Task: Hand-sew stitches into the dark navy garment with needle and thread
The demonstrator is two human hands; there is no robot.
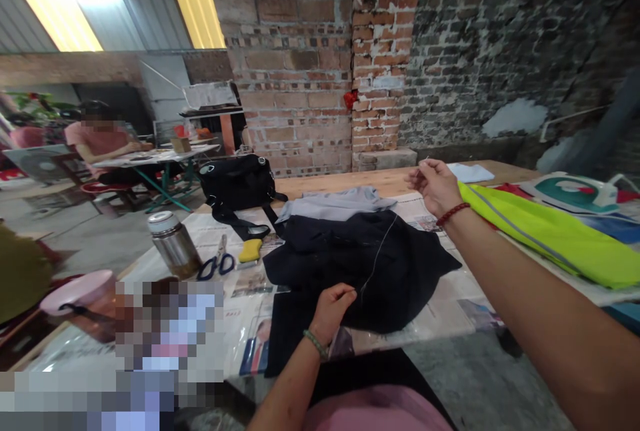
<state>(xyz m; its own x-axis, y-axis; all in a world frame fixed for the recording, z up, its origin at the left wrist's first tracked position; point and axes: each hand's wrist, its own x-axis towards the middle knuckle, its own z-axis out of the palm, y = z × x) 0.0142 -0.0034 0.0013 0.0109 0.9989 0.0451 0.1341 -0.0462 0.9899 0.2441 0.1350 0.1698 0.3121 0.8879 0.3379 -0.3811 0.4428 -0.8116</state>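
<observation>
Landmark: the dark garment (pixel 357 271), spread over newspaper on the wooden table (pixel 350 181). Everything below is placed off that.

Left hand (pixel 334 308): resting on the near edge of the garment, fingers curled shut and pinching the cloth right where the thread comes out.

Right hand (pixel 434 184): lifted up beyond the garment's far right corner, fingertips pinched tight on what looks like a needle. Too small to be sure about the needle itself, tbh.

Thread (pixel 380 251): a thin pale line running taut from the left-hand pinch up across the garment to the right hand.

Step in hand: looks to me like hand sewing, mid-stitch, with the thread being drawn all the way through.

Next move, my guess: bring the needle back down to the cloth close beside the left fingers, keeping the fabric flat and the thread from tangling.

Grey cloth (pixel 345 203): tucked just behind the garment.

Scissors (pixel 216 263): left of the garment, with a yellow thing just beside them.

Steel flask (pixel 173 244): further left again.

Black bag (pixel 239 181): behind and left of the garment.

Hi-vis vest (pixel 550 234): right of it, under the right forearm.

Another person: seated at a separate table well off to the left.
</observation>
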